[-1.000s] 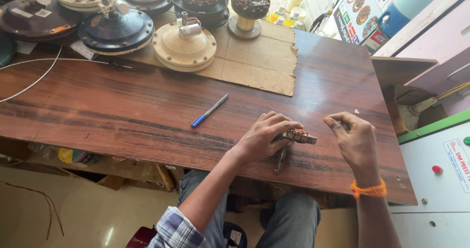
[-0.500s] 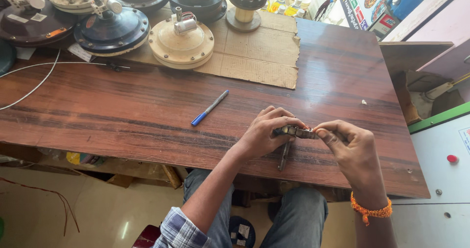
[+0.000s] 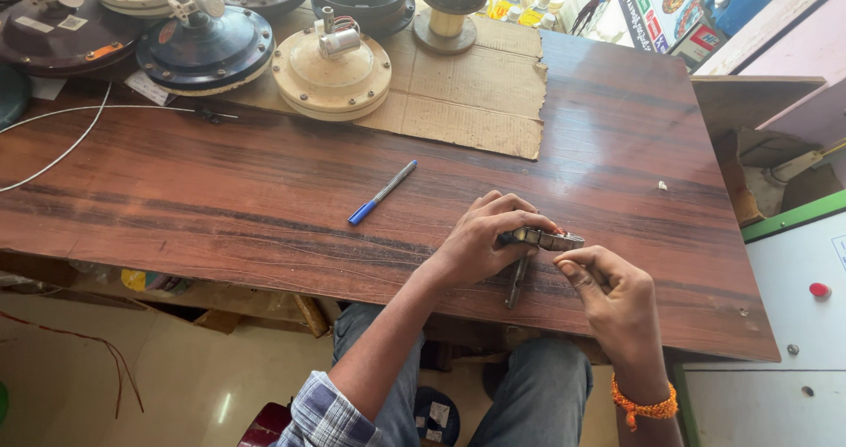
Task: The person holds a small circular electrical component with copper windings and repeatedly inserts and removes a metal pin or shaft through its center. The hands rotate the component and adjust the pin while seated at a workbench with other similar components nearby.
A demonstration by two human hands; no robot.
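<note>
My left hand (image 3: 480, 235) rests on the wooden table (image 3: 220, 200) near its front edge and grips a small metal part (image 3: 542, 238). A thin dark metal tool (image 3: 517, 279) lies under that part, pointing toward me. My right hand (image 3: 612, 297) touches the right end of the metal part with its fingertips; an orange band circles that wrist. What the right fingers pinch is too small to make out.
A blue-capped pen (image 3: 382, 193) lies left of my hands. A cardboard sheet (image 3: 476, 94) at the back holds a cream fan motor (image 3: 331, 68); several more motors (image 3: 204, 46) stand along the far edge. A white cable (image 3: 62, 152) crosses the left side. A white cabinet (image 3: 793, 324) stands right.
My right hand has come in from the right and down to the metal part's right end. My left hand has kept its grip in the same spot.
</note>
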